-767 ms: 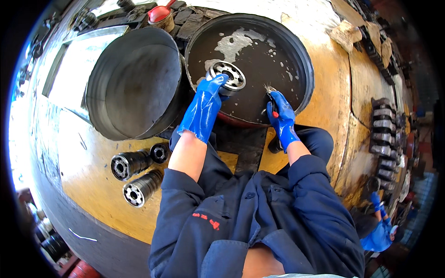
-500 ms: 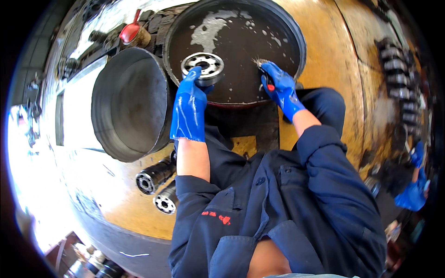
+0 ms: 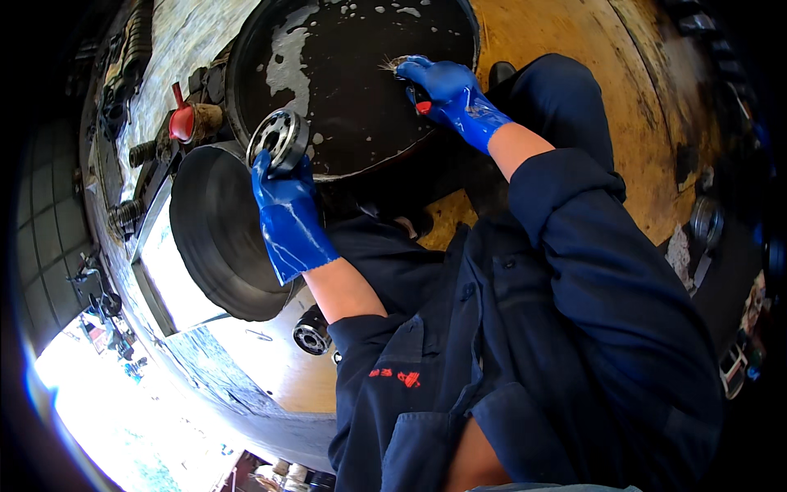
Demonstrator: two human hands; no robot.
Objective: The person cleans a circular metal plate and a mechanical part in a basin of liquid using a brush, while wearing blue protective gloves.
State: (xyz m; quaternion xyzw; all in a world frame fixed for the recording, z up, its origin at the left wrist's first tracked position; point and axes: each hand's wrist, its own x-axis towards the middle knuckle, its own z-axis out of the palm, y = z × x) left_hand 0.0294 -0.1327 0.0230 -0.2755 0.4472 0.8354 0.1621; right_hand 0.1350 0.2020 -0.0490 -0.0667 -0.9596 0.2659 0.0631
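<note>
My left hand (image 3: 287, 217), in a blue rubber glove, grips a thick round metal part (image 3: 288, 138) with a ring of holes through its face. It is held tilted over the left edge of a wide round tub (image 3: 238, 90). Dark liquid with patches of pale foam fills the tub. Over its right side, my gloved right hand (image 3: 451, 94) is closed around a brush (image 3: 397, 64). The pale bristles stick out past the fingers, and a bit of red handle shows below them. Most of the brush is hidden by the glove.
A second dark round pan (image 3: 221, 234) stands tipped left of the tub. Behind it are a red scoop (image 3: 181, 121) and a brownish can (image 3: 208, 120). A cylindrical metal part (image 3: 311, 330) lies by my left forearm. My right knee (image 3: 561, 82) is close to the tub.
The view has turned, shifting the tub up and left. My left hand has moved the metal part toward the tub's left edge and tilted it. The right hand still grips the brush.
</note>
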